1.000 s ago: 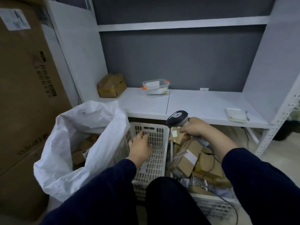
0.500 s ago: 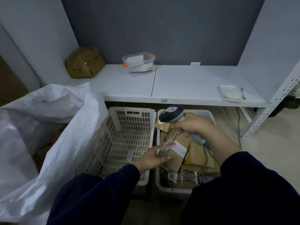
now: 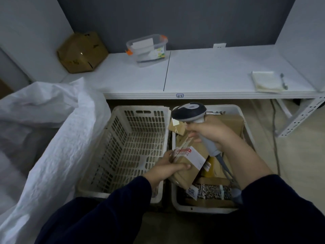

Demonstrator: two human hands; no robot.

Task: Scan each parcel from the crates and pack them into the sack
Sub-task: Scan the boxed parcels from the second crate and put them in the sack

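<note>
Two white plastic crates stand side by side under a shelf. The left crate [image 3: 133, 150] holds no parcels that I can see. The right crate [image 3: 233, 110] is full of brown cardboard parcels. My left hand [image 3: 164, 169] grips a long brown parcel [image 3: 188, 166] with a white label at the right crate's left side. My right hand [image 3: 209, 132] holds a grey barcode scanner [image 3: 190, 112] by its handle above the same crate, its head pointing left. A big white woven sack [image 3: 52, 131] stands open at the left.
A white shelf [image 3: 202, 73] runs above the crates with a brown box [image 3: 81, 52], a clear tub with orange clips [image 3: 146, 49], and a notepad with a pen [image 3: 268, 81]. The scanner cable [image 3: 228, 175] trails down over the right crate. A shelf bracket [image 3: 302, 115] is at right.
My left hand moved from the left crate across to the right crate and took hold of the long parcel. The view tilted down and closer. The scanner stayed above the right crate.
</note>
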